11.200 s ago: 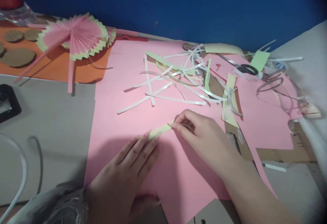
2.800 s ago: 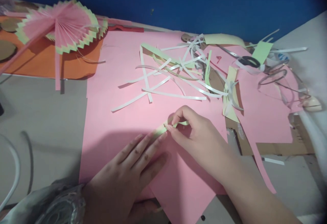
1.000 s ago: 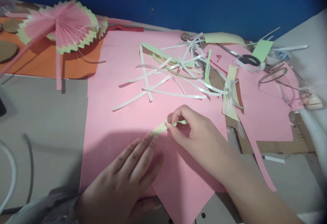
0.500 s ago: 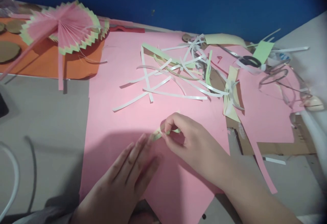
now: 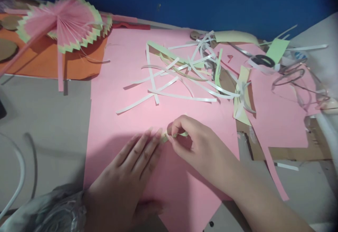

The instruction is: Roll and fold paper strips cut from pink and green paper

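My right hand (image 5: pixel 195 140) pinches a small, narrow strip of pale green paper (image 5: pixel 166 137) between thumb and forefinger. Part of the strip is hidden behind the fingers. Flat beside it lies my left hand (image 5: pixel 132 168), fingers stretched out, with its fingertips at the strip's left end. Both hands are over a large sheet of pink paper (image 5: pixel 111 119). Just beyond them a loose tangle of white paper strips (image 5: pixel 182 98) is spread on the pink sheet, with some pale green strips among it.
Pink and green folded paper fans (image 5: pixel 76 27) stand on orange paper (image 5: pixel 87 66) at the back left. To the right are black-handled scissors (image 5: pixel 262 61), eyeglasses (image 5: pixel 289 77), a cut pink sheet (image 5: pixel 280 119) and cardboard (image 5: pixel 290 153). A blue panel (image 5: pixel 169 2) rises behind.
My left hand has shifted slightly forward along the strip, and its thumb has drawn back toward me. The right hand keeps its pinch in nearly the same spot.
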Tool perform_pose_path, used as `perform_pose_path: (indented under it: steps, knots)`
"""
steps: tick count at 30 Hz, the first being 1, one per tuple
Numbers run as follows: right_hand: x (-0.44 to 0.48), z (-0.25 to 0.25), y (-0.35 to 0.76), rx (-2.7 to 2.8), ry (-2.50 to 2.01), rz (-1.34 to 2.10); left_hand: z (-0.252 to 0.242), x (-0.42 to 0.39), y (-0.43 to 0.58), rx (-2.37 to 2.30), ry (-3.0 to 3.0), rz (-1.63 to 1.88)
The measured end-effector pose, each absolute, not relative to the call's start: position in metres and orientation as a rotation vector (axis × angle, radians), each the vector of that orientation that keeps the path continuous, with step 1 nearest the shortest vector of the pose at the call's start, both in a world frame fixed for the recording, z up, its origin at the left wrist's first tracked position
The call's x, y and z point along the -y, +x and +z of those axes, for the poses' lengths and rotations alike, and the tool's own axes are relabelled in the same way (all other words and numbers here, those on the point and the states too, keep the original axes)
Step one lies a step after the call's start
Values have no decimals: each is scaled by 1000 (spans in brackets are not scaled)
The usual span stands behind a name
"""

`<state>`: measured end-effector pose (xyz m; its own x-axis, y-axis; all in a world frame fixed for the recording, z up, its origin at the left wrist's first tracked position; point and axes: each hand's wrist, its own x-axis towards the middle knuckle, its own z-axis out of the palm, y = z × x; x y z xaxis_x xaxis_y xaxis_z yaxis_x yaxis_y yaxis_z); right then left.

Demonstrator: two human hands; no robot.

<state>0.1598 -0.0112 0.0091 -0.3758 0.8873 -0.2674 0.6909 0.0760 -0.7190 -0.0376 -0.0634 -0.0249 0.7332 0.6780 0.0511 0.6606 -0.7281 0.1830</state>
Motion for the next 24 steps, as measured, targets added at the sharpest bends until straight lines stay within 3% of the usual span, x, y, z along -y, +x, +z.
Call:
perform_pose_path:
  steps: [24]
  knots:
    - [19, 18, 158, 1937, -1489, 1312, -23, 63, -37, -1043, 2778, 177]
